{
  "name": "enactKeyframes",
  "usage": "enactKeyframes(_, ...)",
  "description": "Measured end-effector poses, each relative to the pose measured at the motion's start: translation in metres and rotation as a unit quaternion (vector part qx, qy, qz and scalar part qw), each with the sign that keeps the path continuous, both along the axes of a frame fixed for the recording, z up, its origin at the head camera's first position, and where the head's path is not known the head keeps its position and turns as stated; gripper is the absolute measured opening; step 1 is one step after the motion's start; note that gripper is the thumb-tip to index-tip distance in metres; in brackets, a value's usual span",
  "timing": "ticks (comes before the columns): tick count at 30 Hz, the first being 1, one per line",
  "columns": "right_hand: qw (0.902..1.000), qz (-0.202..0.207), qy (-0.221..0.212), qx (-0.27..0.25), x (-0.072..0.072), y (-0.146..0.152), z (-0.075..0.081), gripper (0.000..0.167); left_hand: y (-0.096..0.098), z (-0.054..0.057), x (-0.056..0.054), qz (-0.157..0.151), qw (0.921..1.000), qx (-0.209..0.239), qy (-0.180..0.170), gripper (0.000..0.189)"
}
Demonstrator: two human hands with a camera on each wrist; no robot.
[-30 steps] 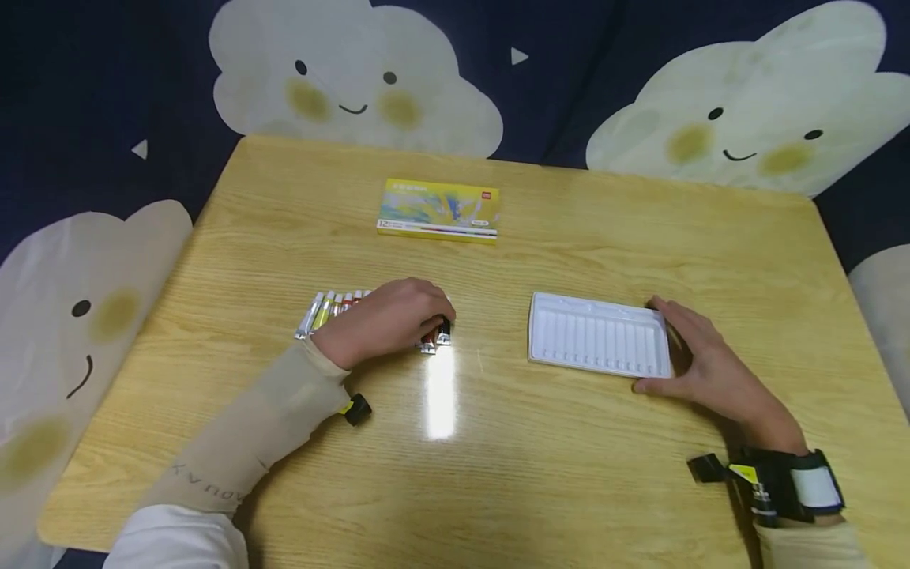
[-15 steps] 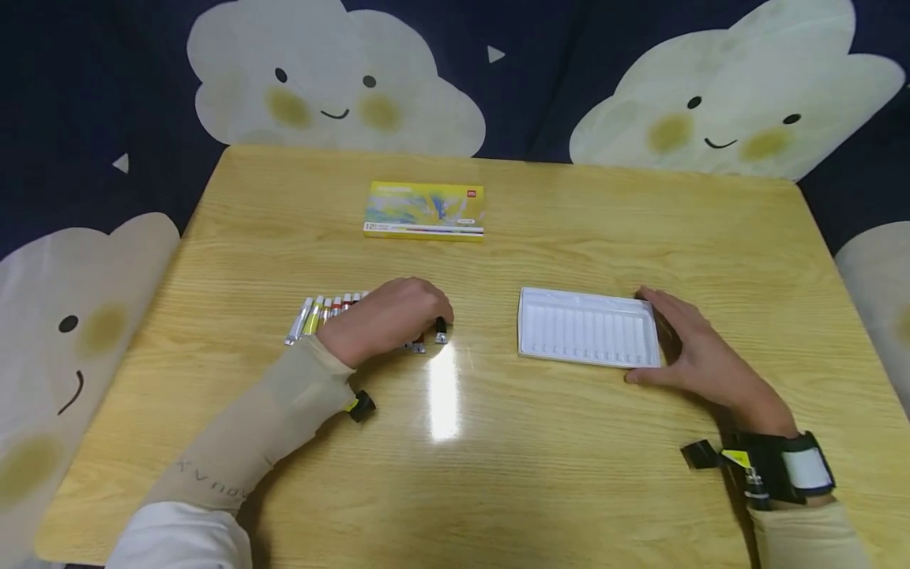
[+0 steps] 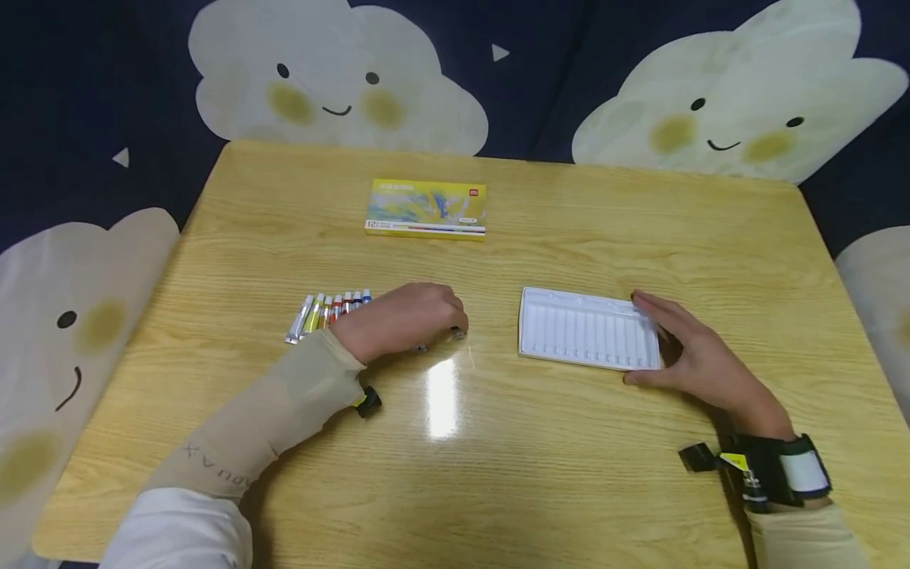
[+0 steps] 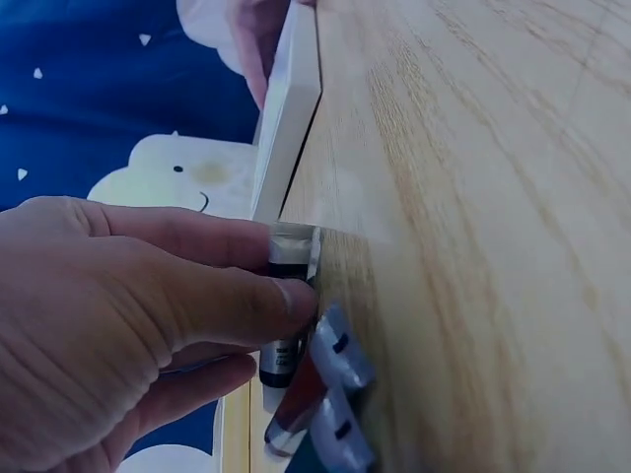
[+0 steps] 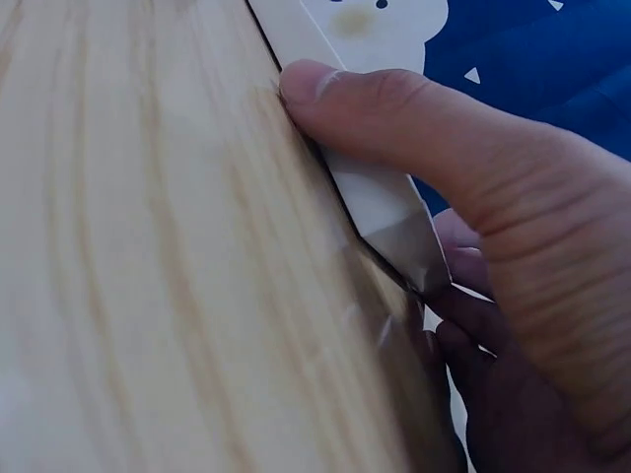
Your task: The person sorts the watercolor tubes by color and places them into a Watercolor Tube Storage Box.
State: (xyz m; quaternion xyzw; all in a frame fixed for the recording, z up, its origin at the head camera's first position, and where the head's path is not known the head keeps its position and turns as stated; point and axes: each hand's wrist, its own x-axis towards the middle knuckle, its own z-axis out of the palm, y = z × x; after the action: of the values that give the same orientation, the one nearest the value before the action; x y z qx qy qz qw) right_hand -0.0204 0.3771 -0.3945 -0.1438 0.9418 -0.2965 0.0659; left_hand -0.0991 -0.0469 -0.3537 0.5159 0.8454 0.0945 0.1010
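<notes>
The left hand (image 3: 401, 320) pinched a small paint tube (image 4: 288, 268) between its thumb and fingers, so the gap between them was only as wide as the tube. In the left wrist view the tube's flat silvery end poked out past the thumb, and a dark band ran round its body; whether it touched the table (image 3: 540, 466) could not be told. Just beside it lay a reddish-brown tube (image 4: 300, 392) and another dark tube (image 4: 340, 434), their crimped ends close together

More tubes (image 3: 314, 314) lay side by side on the left part of the table, white caps pointing to the far edge, a silvery one at the outer end and yellow next to it; the left hand and wrist hid some of the row

The right hand (image 3: 700, 356) held the right end of a white tray (image 3: 590, 328), spread wide, with the thumb along the near side and fingers at the far corner. The tray lay flat on the table, right of the tubes and well apart from them, its narrow slots in a row. Behind the tubes lay a yellow box (image 3: 426, 209), and past the table hung a dark blue cloth (image 3: 533, 87) with smiling clouds (image 3: 341, 79)
</notes>
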Motion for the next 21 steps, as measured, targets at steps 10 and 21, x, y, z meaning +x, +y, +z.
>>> enactKeyframes(10, 0.9996, -0.002, 0.021, 0.016, 0.001, -0.001, -0.001, 0.114, 0.008, 0.0, -0.002, 0.05, 0.9919, 0.094, -0.069, 0.031)
enactKeyframes(21, 0.9996, -0.017, 0.024, 0.004, 0.002, -0.004, -0.002, 0.11, 0.023, 0.004, -0.004, 0.054, 0.9821, 0.169, -0.065, 0.032)
